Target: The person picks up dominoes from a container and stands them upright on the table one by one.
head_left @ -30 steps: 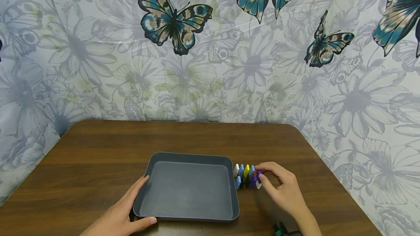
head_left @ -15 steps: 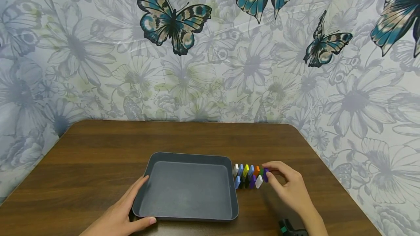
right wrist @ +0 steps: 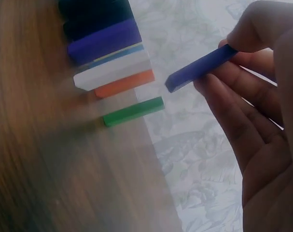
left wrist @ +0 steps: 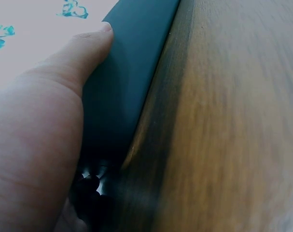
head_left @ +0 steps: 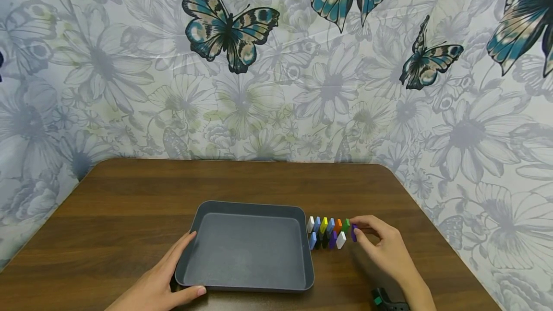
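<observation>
In the head view, my right hand [head_left: 386,246] pinches a purple domino [head_left: 354,233] between thumb and fingers. The right wrist view shows this purple domino [right wrist: 199,67] raised off the table, tilted, with a gap to the standing green domino [right wrist: 134,111]. Two rows of coloured dominoes stand on edge beside the tray's right side, among them a white domino [head_left: 341,240] and an orange domino [head_left: 338,225]. My left hand [head_left: 162,275] rests against the near left corner of a dark grey tray [head_left: 309,253], fingers straight along its side, thumb along its front wall.
The brown wooden table [head_left: 129,196] reaches back to a wall covering [head_left: 276,109] printed with flowers and butterflies. A black strap with a green patch [head_left: 384,299] is at my right wrist.
My right hand has moved right, away from the domino rows, carrying the purple domino. The orange and green dominoes now show uncovered. My left hand and the tray have stayed put.
</observation>
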### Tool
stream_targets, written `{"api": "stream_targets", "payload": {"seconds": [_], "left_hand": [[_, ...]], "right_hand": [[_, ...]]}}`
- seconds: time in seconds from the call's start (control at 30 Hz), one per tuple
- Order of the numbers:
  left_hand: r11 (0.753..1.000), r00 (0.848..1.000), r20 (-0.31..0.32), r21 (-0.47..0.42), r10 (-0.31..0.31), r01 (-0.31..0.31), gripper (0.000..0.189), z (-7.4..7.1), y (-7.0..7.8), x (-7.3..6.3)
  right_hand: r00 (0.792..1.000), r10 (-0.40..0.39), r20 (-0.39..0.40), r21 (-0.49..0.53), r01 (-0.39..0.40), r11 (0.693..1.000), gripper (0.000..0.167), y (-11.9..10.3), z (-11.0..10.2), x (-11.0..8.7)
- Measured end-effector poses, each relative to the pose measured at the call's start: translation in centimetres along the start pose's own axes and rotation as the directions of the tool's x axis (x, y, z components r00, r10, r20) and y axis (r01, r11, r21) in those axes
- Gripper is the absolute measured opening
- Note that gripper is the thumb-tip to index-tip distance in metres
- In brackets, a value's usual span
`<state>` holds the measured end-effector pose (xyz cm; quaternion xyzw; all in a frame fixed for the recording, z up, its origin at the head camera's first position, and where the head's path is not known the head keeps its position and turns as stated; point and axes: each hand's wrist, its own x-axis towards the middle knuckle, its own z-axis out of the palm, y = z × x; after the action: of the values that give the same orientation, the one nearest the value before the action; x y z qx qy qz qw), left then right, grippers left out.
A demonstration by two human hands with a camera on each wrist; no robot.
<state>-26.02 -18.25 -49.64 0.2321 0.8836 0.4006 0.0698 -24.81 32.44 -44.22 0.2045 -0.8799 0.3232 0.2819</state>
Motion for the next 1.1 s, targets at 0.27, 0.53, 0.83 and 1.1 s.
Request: {"api": "stream_targets", "payload": {"seconds": [0.27, 0.53, 0.83, 1.1], "left_hand": [[1.000, 1.000, -0.007, 0.002, -0.004, 0.004, 0.105, 0.07, 0.01, -0.05], [1.000, 1.000, -0.013, 0.008, 0.006, -0.006, 0.105, 0.10, -0.05, -0.08], [1.000, 1.000, -0.020, 0.005, 0.024, -0.023, 0.104, 0.16, -0.08, -0.13], [1.000, 0.999, -0.025, 0.005, 0.029, -0.029, 0.104, 0.22, -0.10, -0.17]], "right_hand": [[0.996, 0.061, 0.070, -0.041, -0.058, 0.997, 0.027, 0.21, 0.00, -0.19], [0.987, 0.093, 0.131, -0.031, -0.090, 0.995, 0.024, 0.56, 0.01, -0.34], [0.963, 0.183, 0.199, -0.054, -0.176, 0.983, 0.021, 0.91, 0.11, -0.61], [0.942, 0.221, 0.251, -0.062, -0.212, 0.975, 0.022, 0.94, -0.02, -0.68]]}}
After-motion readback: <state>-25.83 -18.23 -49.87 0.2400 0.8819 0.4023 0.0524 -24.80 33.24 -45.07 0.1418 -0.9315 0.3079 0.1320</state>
